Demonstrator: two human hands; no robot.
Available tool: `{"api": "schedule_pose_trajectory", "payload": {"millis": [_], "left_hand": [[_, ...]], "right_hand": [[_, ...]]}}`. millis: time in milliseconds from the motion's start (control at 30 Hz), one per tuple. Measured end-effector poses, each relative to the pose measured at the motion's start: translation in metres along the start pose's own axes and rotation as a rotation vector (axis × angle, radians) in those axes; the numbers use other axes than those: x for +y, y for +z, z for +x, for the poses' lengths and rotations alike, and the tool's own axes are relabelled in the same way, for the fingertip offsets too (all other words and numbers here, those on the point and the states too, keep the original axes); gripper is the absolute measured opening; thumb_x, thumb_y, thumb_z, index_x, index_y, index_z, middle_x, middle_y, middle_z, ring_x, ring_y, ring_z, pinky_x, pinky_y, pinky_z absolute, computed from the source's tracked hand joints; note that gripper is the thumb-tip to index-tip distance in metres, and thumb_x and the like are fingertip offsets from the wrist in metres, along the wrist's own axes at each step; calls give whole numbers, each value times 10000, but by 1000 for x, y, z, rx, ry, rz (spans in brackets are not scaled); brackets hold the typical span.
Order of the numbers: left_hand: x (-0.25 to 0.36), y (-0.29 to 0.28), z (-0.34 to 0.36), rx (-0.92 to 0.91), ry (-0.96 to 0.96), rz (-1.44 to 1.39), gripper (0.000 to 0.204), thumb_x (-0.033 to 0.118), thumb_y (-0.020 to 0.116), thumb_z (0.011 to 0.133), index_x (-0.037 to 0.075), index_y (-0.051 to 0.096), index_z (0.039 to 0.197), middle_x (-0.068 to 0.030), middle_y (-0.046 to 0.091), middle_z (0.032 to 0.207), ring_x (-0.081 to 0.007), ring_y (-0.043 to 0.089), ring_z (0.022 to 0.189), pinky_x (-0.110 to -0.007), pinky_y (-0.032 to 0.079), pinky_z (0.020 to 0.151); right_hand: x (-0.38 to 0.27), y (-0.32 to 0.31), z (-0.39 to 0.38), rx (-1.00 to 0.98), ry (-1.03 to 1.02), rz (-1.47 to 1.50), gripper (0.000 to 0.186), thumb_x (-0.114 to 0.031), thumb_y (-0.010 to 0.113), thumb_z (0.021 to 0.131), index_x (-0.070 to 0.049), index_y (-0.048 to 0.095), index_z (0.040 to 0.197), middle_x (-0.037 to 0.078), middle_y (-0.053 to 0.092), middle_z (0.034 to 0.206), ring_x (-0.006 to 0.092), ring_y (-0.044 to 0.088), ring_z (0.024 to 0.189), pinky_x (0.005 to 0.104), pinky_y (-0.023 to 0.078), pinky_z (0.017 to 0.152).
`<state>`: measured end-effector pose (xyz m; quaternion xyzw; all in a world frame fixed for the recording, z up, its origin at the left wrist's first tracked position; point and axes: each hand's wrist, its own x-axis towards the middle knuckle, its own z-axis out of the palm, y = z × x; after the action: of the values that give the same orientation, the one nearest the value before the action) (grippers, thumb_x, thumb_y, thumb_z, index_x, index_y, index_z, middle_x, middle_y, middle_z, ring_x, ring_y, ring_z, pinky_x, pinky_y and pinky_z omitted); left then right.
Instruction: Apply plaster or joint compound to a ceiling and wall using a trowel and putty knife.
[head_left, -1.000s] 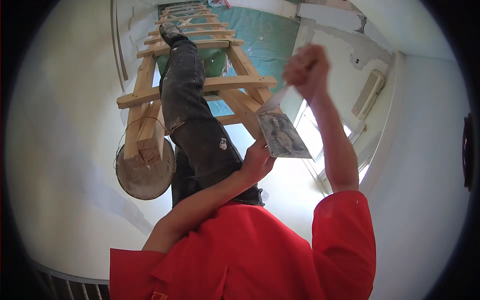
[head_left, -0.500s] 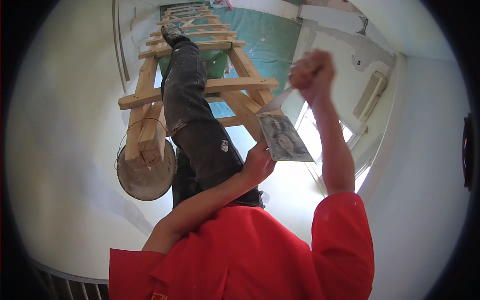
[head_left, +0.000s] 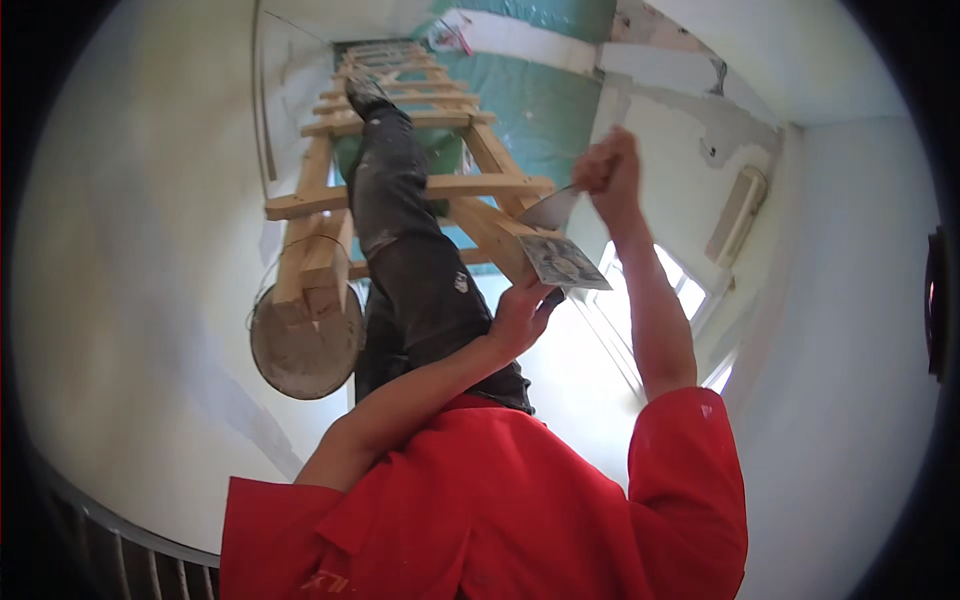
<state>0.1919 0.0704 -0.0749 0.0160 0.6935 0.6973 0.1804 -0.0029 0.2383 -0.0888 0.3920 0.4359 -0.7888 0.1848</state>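
Walls (head_left: 140, 270) of pale, patched plaster surround a timber ladder (head_left: 490, 185), where a worker in a red shirt (head_left: 500, 490) stretches one dark-trousered leg (head_left: 420, 290) along the frame. Left of that leg, as I see it, a round bucket (head_left: 305, 355) hangs at the ladder's near end. A smeared metal plate (head_left: 565, 262) sits just above and to the right of the left hand (head_left: 520, 315), whose fingers are closed beneath it, holding it. Over the plate, the right hand (head_left: 608, 172) makes a tight fist around a scraper (head_left: 550, 208), its blade slanting down and left. That fist has dropped slightly in the past half-second and the plate has tipped flatter, leaving the two tools paired edge to edge; whether they touch, I cannot tell.
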Motion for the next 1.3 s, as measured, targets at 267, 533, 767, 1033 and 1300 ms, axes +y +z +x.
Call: {"api": "schedule_pose_trajectory", "payload": {"millis": [267,533,767,1033,1300], "left_hand": [[39,-55,72,149,174,-121,346,45,605,882,91,491,1206,-66,542,913,-164,522,677,-296,446,621],[137,-113,97,88,-85,-427,426,202,581,963,90,369,1315,-77,495,881,-137,517,678,-284,451,601],[195,-111,78,-120,-239,-642,481,448,462,1014,125,395,1364,-96,554,913,-137,548,687,-253,448,592],[205,-108,67,-183,-227,-899,462,485,448,1020,193,571,1356,-51,616,892,-81,519,643,-209,386,536],[204,-108,66,-262,-175,-870,497,472,366,1045,158,513,1400,-77,653,966,-120,578,699,-262,434,602]], "right_hand": [[-102,50,-112,59,-650,347,437,-400,485,1014,-24,633,847,143,653,774,262,578,671,386,526,701],[-78,56,-172,46,-809,433,301,-197,592,956,68,583,1097,178,683,967,258,676,911,296,574,789],[27,115,-219,16,-1524,-776,390,69,691,795,3,594,1168,170,623,1239,241,633,1051,320,499,930],[56,125,-235,130,-1728,-849,450,70,681,756,-25,607,1189,134,644,1215,244,629,1008,309,483,893],[22,94,-246,-111,-894,-495,303,2,589,867,12,601,1170,120,670,1083,196,622,964,267,483,864]]}}
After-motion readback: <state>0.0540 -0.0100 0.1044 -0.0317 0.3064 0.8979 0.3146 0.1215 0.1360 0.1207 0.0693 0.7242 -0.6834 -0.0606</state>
